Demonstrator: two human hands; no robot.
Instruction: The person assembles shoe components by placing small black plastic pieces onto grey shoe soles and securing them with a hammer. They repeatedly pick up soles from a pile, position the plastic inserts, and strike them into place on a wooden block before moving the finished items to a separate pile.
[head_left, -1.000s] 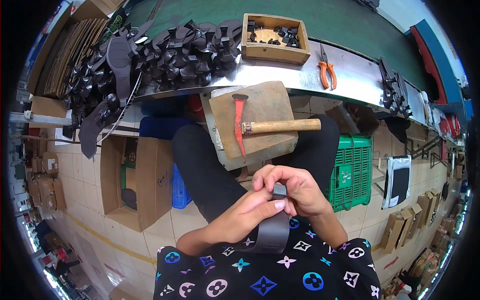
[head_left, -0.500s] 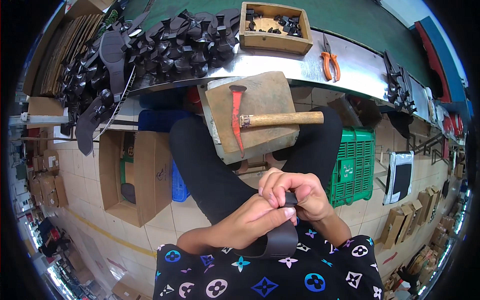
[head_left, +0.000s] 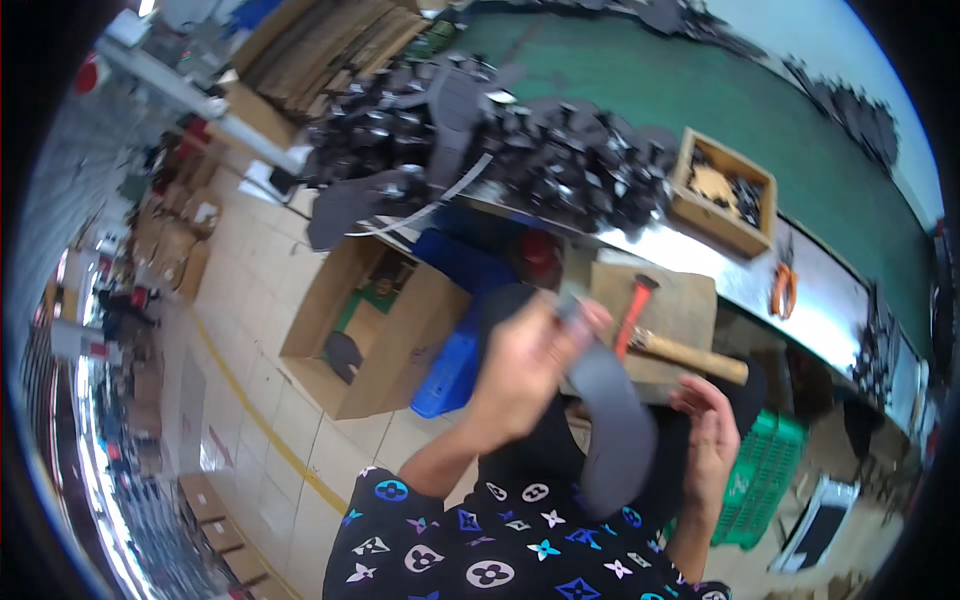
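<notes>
My left hand (head_left: 525, 365), raised in front of my lap and a little blurred, grips a dark shoe sole (head_left: 615, 430) by its heel end. The sole's broad front part hangs down toward my patterned shirt. Apart from the sole, my right hand (head_left: 708, 440) is held to its right, empty, with loosely curled fingers spread a little. Beyond both hands a hammer (head_left: 690, 356) with a red head and wooden handle lies on a tan board (head_left: 687, 290) at my knees.
Many dark heeled soles (head_left: 560, 160) are heaped along the bench. A wooden box (head_left: 722, 225) of small black pieces and orange-handled pliers (head_left: 784, 288) lie to their right. Below stand an open cardboard box (head_left: 385, 370) on the left and a green crate (head_left: 765, 470) on the right.
My hands have separated. The left has lifted the sole forward from my lap, and the right has let go and moved right. The whole view has turned toward the left.
</notes>
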